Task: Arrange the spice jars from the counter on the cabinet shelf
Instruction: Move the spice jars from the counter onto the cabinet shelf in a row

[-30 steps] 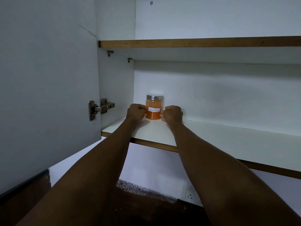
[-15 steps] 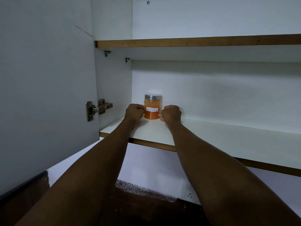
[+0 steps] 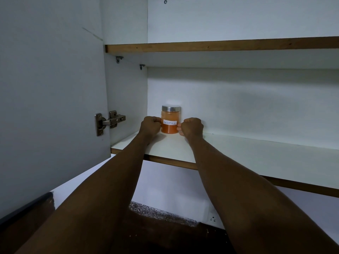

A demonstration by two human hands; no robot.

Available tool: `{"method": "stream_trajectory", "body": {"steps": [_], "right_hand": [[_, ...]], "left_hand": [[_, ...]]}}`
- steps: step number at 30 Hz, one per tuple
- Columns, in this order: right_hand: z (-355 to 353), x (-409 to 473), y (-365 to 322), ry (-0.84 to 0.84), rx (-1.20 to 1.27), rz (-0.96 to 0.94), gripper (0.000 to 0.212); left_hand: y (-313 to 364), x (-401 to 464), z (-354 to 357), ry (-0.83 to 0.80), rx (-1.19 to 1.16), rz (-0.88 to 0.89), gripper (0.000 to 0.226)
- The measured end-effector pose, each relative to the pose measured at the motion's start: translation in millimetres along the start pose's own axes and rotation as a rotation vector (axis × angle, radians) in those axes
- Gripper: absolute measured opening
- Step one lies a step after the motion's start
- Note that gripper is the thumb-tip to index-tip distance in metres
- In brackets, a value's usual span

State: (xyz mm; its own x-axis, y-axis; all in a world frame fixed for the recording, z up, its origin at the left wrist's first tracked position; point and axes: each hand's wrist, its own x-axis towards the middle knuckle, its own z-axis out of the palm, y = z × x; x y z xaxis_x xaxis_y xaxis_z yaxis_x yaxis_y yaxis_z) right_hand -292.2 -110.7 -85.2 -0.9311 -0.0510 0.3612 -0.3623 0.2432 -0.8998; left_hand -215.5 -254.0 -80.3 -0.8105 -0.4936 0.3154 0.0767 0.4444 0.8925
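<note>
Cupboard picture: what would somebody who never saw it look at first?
Probably the small glass spice jar of orange powder with a silver lid, standing at the back left of the white lower cabinet shelf. The left hand and the right hand hold it from either side with curled fingers. Next, the shiny metal hinge on the open white door stands out.

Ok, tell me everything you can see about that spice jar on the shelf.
The jar is a small, clear, round container, glass or plastic, with a silver metal lid screwed on. It holds orange-red powder almost to the top. A white handwritten label faces the camera and seems to read "Red chilli Powder". It stands upright on the shelf, far back near the left corner. The left hand and the right hand hold its sides with curled fingers.
</note>
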Motion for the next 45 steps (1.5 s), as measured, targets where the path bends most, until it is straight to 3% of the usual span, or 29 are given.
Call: {"method": "stream_trajectory", "body": {"steps": [16,20,23,26,31,34,36,38,42,45], "right_hand": [[-5,-7,-7,-0.064,0.008,0.032,0.028],[-6,-9,-8,-0.024,-0.012,0.022,0.025],[-7,-14,-12,0.103,-0.049,0.022,0.019],[-10,-27,-16,0.207,-0.168,-0.02,0.012],[-20,-62,-29,0.169,-0.334,-0.057,0.029],[-31,-90,-39,0.077,-0.329,-0.05,0.046],[-38,-115,-43,-0.003,-0.349,-0.108,0.053],[-50,-149,-44,-0.059,-0.403,-0.202,0.054],[-68,-222,-21,-0.046,-0.236,-0.45,0.039],[-72,-275,18,-0.129,0.012,-0.507,0.04]], "left_hand": [[2,-3,-1,-0.016,0.024,0.012,0.038],[2,-3,0,0.003,0.037,0.001,0.036],[3,-5,0,0.054,0.036,-0.049,0.023],[8,-13,-4,0.114,0.154,-0.097,0.035],[24,-53,-11,0.103,0.321,-0.08,0.028],[36,-88,-15,0.057,0.435,-0.011,0.031],[39,-115,-13,0.034,0.507,0.057,0.018],[36,-149,-7,0.053,0.569,0.172,0.027],[11,-229,5,0.177,0.371,0.475,0.029],[-24,-282,13,0.205,0.251,0.546,0.036]]}}
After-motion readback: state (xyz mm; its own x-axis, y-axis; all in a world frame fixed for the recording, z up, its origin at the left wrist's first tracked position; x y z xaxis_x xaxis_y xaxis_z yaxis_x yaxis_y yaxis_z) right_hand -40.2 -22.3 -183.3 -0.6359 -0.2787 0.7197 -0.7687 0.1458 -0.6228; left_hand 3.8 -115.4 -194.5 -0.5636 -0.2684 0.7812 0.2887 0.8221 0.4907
